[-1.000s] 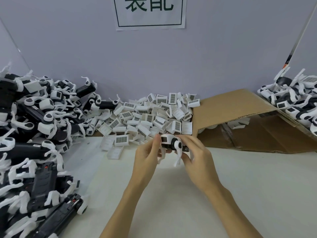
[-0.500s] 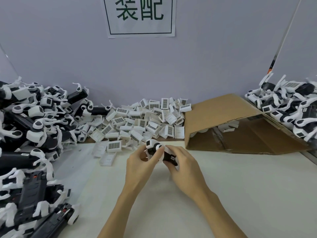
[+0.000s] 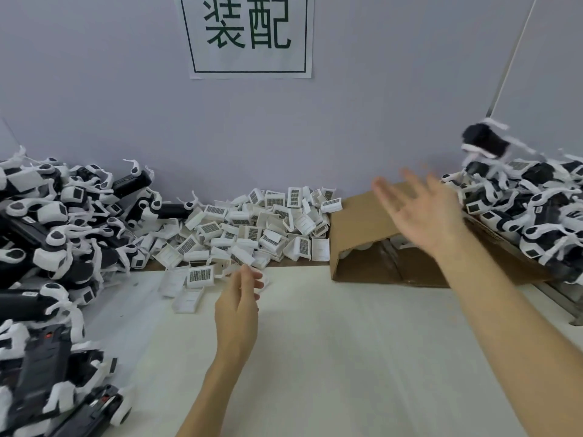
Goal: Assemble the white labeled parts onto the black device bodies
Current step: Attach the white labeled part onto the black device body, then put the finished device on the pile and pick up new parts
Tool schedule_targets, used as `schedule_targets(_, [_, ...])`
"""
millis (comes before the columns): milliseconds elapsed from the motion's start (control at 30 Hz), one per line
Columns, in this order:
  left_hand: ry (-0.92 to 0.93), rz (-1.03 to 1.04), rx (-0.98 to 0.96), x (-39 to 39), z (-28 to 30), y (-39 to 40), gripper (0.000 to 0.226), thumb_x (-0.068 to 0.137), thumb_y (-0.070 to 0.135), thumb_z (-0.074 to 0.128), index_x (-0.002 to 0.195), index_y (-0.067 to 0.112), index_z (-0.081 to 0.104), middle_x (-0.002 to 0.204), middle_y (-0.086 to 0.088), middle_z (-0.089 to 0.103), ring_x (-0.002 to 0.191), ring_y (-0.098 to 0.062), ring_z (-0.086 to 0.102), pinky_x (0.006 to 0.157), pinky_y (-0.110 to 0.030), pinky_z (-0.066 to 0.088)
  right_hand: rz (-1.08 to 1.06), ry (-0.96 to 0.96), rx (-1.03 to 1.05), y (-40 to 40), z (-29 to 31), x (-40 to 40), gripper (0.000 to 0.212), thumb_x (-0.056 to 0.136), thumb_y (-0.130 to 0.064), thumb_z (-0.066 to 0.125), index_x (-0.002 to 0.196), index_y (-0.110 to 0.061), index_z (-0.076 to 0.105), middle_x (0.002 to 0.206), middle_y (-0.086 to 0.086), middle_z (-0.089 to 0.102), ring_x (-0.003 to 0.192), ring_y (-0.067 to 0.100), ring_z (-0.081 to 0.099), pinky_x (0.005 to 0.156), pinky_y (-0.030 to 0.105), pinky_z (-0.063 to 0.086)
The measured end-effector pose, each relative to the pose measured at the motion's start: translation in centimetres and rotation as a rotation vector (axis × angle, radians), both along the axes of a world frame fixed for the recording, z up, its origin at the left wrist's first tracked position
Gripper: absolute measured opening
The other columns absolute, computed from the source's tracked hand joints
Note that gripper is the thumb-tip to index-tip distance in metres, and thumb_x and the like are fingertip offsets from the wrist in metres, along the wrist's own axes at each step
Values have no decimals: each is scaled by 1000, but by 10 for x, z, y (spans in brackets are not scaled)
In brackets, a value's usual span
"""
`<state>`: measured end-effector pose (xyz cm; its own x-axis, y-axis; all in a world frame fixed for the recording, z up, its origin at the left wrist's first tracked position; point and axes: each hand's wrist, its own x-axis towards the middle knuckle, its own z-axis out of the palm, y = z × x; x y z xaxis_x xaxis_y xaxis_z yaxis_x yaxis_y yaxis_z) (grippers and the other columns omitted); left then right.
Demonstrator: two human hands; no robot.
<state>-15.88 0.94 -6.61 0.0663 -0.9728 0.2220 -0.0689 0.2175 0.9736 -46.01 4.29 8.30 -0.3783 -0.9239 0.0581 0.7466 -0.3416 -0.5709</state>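
- The cardboard box (image 3: 372,216) lies on its side at the far right of the table (image 3: 347,357), with the open mouth facing near; the inside is dark, and only a few pale rounded pieces show under its top flap, too unclear to name.
- One assembled device (image 3: 484,141), black with white pieces on it, is in the air at far right, blurred, above the pile of finished devices (image 3: 530,216). It touches no hand.
- The right hand (image 3: 419,209) is raised over the box with fingers spread wide and straight, holding nothing; it is blurred.
- The left hand (image 3: 239,298) is above the table near the middle, edge-on to the camera, the fingers loosely bent and close together. It holds nothing that I can see.
- The white labeled parts (image 3: 252,228) make a loose heap against the far wall, just left of the box. They are small rectangular plastic shells, each with a dark printed code label; a few lie apart at the near edge of the heap, close to the left fingertips.
- The black device bodies (image 3: 47,247) are piled along the left side, long matte black shapes with white curved hooks tangled between them.
- The table surface is pale and smooth, and it is open between the piles, under both forearms.
- A paper sign (image 3: 247,33) with two dark green characters in a thin frame is on the grey-violet wall.
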Motion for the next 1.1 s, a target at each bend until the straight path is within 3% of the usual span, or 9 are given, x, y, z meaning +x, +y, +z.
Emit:
schedule_targets(67, [-83, 2, -8, -1, -5, -2, 33, 113, 44, 48, 97, 27, 71, 94, 23, 74, 85, -3, 67, 77, -32, 54, 153, 133, 74, 2, -36, 29, 48, 109, -33, 48, 134, 7, 61, 136, 28, 65, 120, 39, 69, 100, 42, 59])
schedule_targets(200, [-242, 40, -65, -2, -9, -2, 18, 109, 33, 59, 93, 31, 68, 92, 18, 73, 88, -2, 64, 70, -11, 43, 339, 132, 220, 10, -104, 101, 33, 100, -24, 60, 106, 1, 80, 114, 20, 75, 101, 30, 77, 79, 33, 64])
schedule_targets(333, [-335, 84, -99, 1, -12, -3, 10, 107, 21, 61, 101, 22, 70, 102, 10, 69, 99, -13, 63, 84, -32, 50, 357, 61, 334, 9, -143, 139, 33, 106, -23, 55, 114, 0, 77, 103, 15, 77, 87, 26, 78, 70, 30, 64])
schedule_targets(467, [-456, 222, -122, 9, -12, -10, 17, 104, 17, 65, 120, 16, 69, 120, 0, 60, 124, -22, 50, 98, -30, 41, 338, 41, 362, 10, -152, 144, 32, 104, -23, 58, 116, 1, 76, 94, 14, 75, 80, 23, 77, 67, 29, 64])
schedule_targets(567, [-852, 394, -194, 28, 10, -43, 37, 101, 19, 66, 134, 5, 61, 135, -22, 55, 130, -40, 45, 107, -45, 40, 362, 37, 352, 10, -147, 146, 32, 101, -24, 61, 108, 0, 79, 88, 13, 73, 74, 23, 75, 64, 29, 64])
schedule_targets(667, [-1462, 465, -24, 65, 53, -87, 59, 102, 27, 58, 155, 8, 39, 166, -28, 26, 156, -47, 23, 124, -63, 26, 376, 67, 356, 10, -143, 151, 31, 101, -25, 60, 106, -1, 79, 84, 10, 71, 71, 21, 71, 63, 28, 63])
schedule_targets(767, [-1945, 573, 178, 114, 89, -120, 63, 108, 35, 49, 164, 12, 33, 172, -26, 14, 161, -47, 11, 121, -77, 22, 381, 96, 362, 13, -143, 153, 31, 96, -26, 63, 107, -2, 78, 85, 9, 68, 73, 22, 66, 70, 30, 58])
schedule_targets(900, [-2161, 633, 457, 155, 92, -134, 63, 109, 44, 36, 165, 17, 36, 174, -24, 6, 161, -48, -8, 106, -87, 32, 364, 112, 374, 15, -143, 154, 33, 86, -26, 67, 105, -1, 78, 83, 9, 66, 70, 22, 62, 74, 33, 48])
schedule_targets(1100, [-2302, 627, 210, 175, 80, -130, 38, 103, 31, 51, 134, 21, 67, 157, -15, 41, 153, -42, 19, 96, -79, 43, 360, 156, 397, 13, -141, 160, 28, 91, -23, 65, 104, -2, 78, 81, 8, 64, 65, 20, 58, 70, 32, 43])
